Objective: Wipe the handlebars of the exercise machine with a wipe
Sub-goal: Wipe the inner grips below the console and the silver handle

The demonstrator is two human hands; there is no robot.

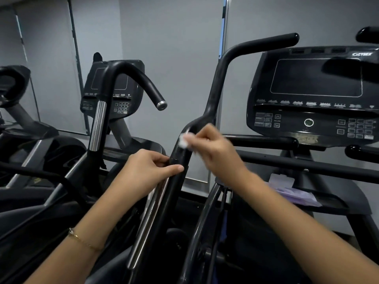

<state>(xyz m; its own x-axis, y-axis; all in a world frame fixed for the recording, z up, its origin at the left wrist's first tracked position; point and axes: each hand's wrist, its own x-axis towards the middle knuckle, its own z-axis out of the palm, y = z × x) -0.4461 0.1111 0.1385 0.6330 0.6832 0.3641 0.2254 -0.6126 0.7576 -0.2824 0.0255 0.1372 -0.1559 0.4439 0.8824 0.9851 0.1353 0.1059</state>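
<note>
A black handlebar (220,83) rises from the centre of the head view, bends, and ends at the upper right. My left hand (147,171) grips its lower shaft where the black sleeve meets a chrome tube. My right hand (213,148) holds a small white wipe (184,140) pressed against the handlebar just above my left hand. The right hand is blurred.
The machine's console (313,95) with a dark screen and keypad stands at the right. A purple wipe packet (291,191) lies on a ledge below it. Another machine with a curved black handlebar (143,78) and its own console stands at the left. Grey wall behind.
</note>
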